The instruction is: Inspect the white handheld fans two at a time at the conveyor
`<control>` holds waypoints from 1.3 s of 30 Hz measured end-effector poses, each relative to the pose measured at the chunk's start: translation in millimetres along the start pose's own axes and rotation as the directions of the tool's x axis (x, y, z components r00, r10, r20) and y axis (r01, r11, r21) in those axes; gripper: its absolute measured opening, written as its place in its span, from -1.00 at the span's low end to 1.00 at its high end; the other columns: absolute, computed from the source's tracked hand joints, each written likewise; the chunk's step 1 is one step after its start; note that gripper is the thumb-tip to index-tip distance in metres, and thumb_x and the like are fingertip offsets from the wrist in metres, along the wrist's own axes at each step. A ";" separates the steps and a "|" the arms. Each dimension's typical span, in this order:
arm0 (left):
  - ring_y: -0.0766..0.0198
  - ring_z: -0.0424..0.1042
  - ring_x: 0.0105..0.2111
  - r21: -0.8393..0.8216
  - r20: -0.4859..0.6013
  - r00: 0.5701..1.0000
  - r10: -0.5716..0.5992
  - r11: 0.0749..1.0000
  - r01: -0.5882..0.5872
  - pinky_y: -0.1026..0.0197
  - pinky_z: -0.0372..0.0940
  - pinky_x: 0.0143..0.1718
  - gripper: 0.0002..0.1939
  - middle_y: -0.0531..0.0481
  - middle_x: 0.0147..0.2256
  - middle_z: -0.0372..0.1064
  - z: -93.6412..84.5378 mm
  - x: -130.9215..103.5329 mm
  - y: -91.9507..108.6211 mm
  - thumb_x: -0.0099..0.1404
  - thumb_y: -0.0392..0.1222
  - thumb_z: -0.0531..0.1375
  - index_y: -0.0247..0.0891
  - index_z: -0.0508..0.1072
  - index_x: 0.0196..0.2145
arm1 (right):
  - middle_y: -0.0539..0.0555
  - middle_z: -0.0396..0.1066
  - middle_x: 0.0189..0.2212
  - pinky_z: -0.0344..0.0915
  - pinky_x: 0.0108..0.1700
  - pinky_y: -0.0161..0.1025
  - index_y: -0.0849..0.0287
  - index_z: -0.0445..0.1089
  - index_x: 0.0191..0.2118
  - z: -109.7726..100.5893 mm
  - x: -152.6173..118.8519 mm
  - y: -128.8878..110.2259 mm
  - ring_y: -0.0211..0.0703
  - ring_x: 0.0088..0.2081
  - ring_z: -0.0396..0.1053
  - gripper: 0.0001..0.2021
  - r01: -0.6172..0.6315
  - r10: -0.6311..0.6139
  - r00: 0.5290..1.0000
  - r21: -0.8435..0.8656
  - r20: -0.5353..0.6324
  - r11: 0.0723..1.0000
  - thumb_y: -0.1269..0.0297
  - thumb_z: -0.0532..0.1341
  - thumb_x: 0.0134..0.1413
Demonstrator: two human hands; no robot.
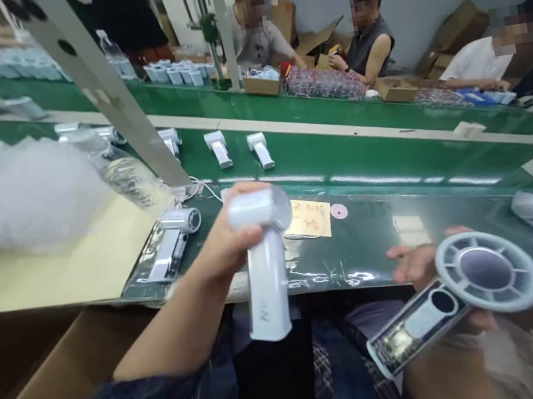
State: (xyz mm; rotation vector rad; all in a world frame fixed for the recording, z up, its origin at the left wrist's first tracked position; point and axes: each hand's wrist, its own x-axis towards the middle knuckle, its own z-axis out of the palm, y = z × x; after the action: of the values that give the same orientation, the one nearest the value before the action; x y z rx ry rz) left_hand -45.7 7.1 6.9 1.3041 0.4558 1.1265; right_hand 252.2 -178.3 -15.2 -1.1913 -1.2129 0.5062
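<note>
My left hand (229, 236) is closed around the top of a pale white handheld fan (267, 287), whose handle hangs down above my lap with lettering near its lower end. At the right, my right hand (415, 263) grips a second handheld fan (487, 269) from behind, near its neck. This fan's round, spoked head faces up toward me, and its handle shows a dark panel with a pale oval piece. Part of my right hand is hidden behind it. Left of my left forearm, a similar fan (170, 245) lies on the bench.
A green conveyor belt (331, 162) crosses ahead, carrying several fans (261, 150). A slanted metal post (113, 95) stands at the left, near a pile of plastic bags (17, 192). A handwritten yellow card (313, 219) lies on the bench. Several people sit beyond the belt.
</note>
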 end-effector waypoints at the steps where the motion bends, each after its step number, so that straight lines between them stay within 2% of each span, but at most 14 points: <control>1: 0.27 0.48 -0.41 0.021 0.052 0.998 -0.025 0.999 0.024 0.22 0.37 -0.43 -0.29 0.01 -0.24 0.49 8.5 3.8 -2.5 -0.02 0.15 0.50 -0.15 0.36 -0.01 | -0.01 0.54 -0.37 0.54 -0.09 0.35 -0.18 0.23 0.27 5.2 2.9 2.2 0.13 -0.37 0.59 -0.01 -0.013 0.012 0.999 0.054 0.033 0.998 -0.46 0.43 -0.28; 4: 0.26 0.49 -0.35 0.208 0.073 0.956 -0.285 0.942 0.264 0.26 0.37 -0.40 -0.33 0.03 -0.26 0.46 39.2 19.5 -24.8 0.01 0.01 0.51 -0.18 0.33 -0.01 | 0.02 0.55 -0.22 0.56 -0.15 0.14 -0.15 0.14 0.32 24.1 17.6 23.9 0.04 -0.32 0.58 0.04 -0.198 0.201 0.980 0.184 0.000 0.963 -0.22 0.56 -0.29; 7: 0.30 0.41 -0.41 0.355 0.015 0.884 -0.467 0.829 0.432 0.30 0.28 -0.49 -0.41 0.05 -0.31 0.41 67.9 37.8 -52.6 0.10 -0.12 0.48 -0.21 0.31 0.00 | -0.01 0.54 -0.26 0.54 -0.24 0.03 -0.07 0.12 0.29 34.7 29.6 55.1 -0.06 -0.37 0.54 -0.07 -0.426 0.453 0.891 0.282 -0.035 0.860 -0.26 0.47 -0.14; 9: 0.28 0.41 -0.41 0.425 0.028 0.853 -0.521 0.779 0.462 0.29 0.28 -0.51 -0.41 0.04 -0.31 0.40 81.7 47.5 -65.5 0.13 -0.16 0.48 -0.21 0.29 0.02 | -0.04 0.54 -0.30 0.50 -0.29 -0.05 -0.03 0.17 0.19 34.7 33.1 70.0 -0.11 -0.41 0.50 -0.14 -0.498 0.536 0.843 0.318 -0.039 0.807 -0.22 0.50 -0.17; 14: 0.24 0.48 -0.37 0.391 0.033 0.815 -0.579 0.758 0.522 0.20 0.44 -0.45 -0.39 -0.02 -0.22 0.42 90.5 54.5 -83.6 0.20 -0.13 0.47 -0.21 0.24 0.06 | -0.11 0.48 -0.35 0.39 -0.37 -0.21 0.05 0.27 -0.06 26.7 38.2 78.8 -0.24 -0.47 0.41 -0.25 -0.554 0.583 0.808 0.226 -0.086 0.801 0.14 0.61 -0.42; 18: 0.31 0.55 -0.37 0.213 0.146 0.789 -0.596 0.798 0.564 0.17 0.53 -0.34 -0.47 -0.23 0.05 0.41 78.7 50.1 -95.0 0.35 -0.10 0.36 -0.22 0.20 0.12 | -0.01 0.51 -0.24 0.44 -0.14 -0.12 0.13 0.41 -0.08 21.4 47.5 80.5 -0.15 -0.28 0.45 -0.36 -0.513 0.520 0.845 0.087 -0.127 0.854 0.16 0.57 -0.37; 20: 0.31 0.58 -0.35 0.163 0.210 0.795 -0.569 0.822 0.545 0.19 0.54 -0.32 -0.47 -0.34 0.20 0.32 73.8 48.6 -99.2 0.37 -0.06 0.33 -0.21 0.21 0.16 | 0.08 0.54 -0.13 0.42 0.04 -0.02 0.15 0.44 0.03 18.1 52.7 82.4 -0.03 -0.10 0.48 -0.30 -0.487 0.485 0.862 0.025 -0.149 0.873 0.12 0.55 -0.34; 23: 0.30 0.60 -0.31 0.113 0.225 0.809 -0.542 0.840 0.531 0.17 0.55 -0.28 -0.51 -0.42 0.32 0.20 72.5 47.2 -103.2 0.38 -0.03 0.31 -0.24 0.28 0.15 | 0.17 0.56 -0.04 0.38 0.15 0.11 0.15 0.35 0.22 9.8 58.9 82.3 0.09 0.04 0.48 -0.18 -0.518 0.507 0.845 -0.025 -0.169 0.855 0.00 0.49 -0.22; 26: 0.29 0.59 -0.29 0.134 0.220 0.826 -0.518 0.855 0.501 0.11 0.56 -0.25 -0.53 -0.43 0.34 0.18 75.6 44.4 -104.2 0.37 -0.07 0.31 -0.25 0.33 0.16 | 0.23 0.55 0.04 0.33 0.23 0.20 0.13 0.41 0.18 -0.2 62.4 76.8 0.17 0.11 0.47 -0.36 -0.494 0.488 0.868 -0.270 -0.093 0.827 -0.08 0.34 0.02; 28: 0.29 0.58 -0.27 0.202 0.227 0.838 -0.496 0.866 0.458 0.12 0.56 -0.27 -0.50 -0.44 0.35 0.16 77.5 41.6 -103.5 0.36 -0.10 0.31 -0.25 0.32 0.19 | 0.32 0.52 0.09 0.22 0.30 0.31 0.17 0.46 0.13 -1.3 61.1 71.6 0.29 0.18 0.40 -0.42 -0.404 0.426 0.901 -0.518 -0.083 0.754 -0.10 0.29 0.08; 30: 0.30 0.57 -0.26 0.278 0.229 0.845 -0.483 0.864 0.419 0.15 0.54 -0.28 -0.46 -0.44 0.34 0.18 78.1 39.1 -102.6 0.36 -0.12 0.31 -0.26 0.28 0.22 | 0.45 0.45 0.13 0.15 0.31 0.40 0.27 0.38 0.23 7.4 54.7 66.6 0.44 0.23 0.33 -0.29 -0.331 0.331 0.933 -0.705 -0.142 0.628 -0.14 0.30 0.08; 33: 0.36 0.55 -0.31 0.349 0.230 0.848 -0.477 0.854 0.386 0.19 0.53 -0.30 -0.46 -0.42 0.33 0.18 77.1 37.8 -102.5 0.39 -0.13 0.26 -0.28 0.24 0.25 | 0.59 0.39 0.14 0.25 0.19 0.40 0.41 0.08 0.43 35.2 36.7 63.6 0.54 0.17 0.36 0.04 -0.262 0.248 0.956 -0.836 -0.156 0.482 -0.20 0.38 0.01; 36: 0.39 0.54 -0.32 0.344 0.231 0.849 -0.475 0.856 0.386 0.23 0.52 -0.32 -0.51 -0.38 0.34 0.15 74.7 39.2 -104.6 0.40 -0.14 0.24 -0.25 0.24 0.21 | 0.60 0.36 0.17 0.33 0.14 0.27 0.42 -0.01 0.47 52.7 22.0 68.4 0.48 0.14 0.38 0.03 -0.175 0.198 0.974 -0.911 -0.106 0.374 -0.06 0.41 0.06; 39: 0.39 0.53 -0.32 0.337 0.217 0.838 -0.501 0.844 0.418 0.28 0.49 -0.36 -0.54 -0.33 0.29 0.24 72.2 40.7 -107.2 0.39 -0.16 0.24 -0.22 0.25 0.18 | 0.59 0.37 0.18 0.33 0.13 0.16 0.46 -0.03 0.46 27.8 24.6 74.2 0.40 0.15 0.38 -0.09 -0.210 0.206 0.964 -0.954 -0.166 0.216 0.08 0.34 0.17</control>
State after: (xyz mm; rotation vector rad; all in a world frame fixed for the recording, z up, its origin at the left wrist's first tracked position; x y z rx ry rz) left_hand 72.6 18.1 -58.4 1.4739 0.6793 0.4536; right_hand 255.8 -119.3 -73.4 -2.4872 -1.3769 -0.1974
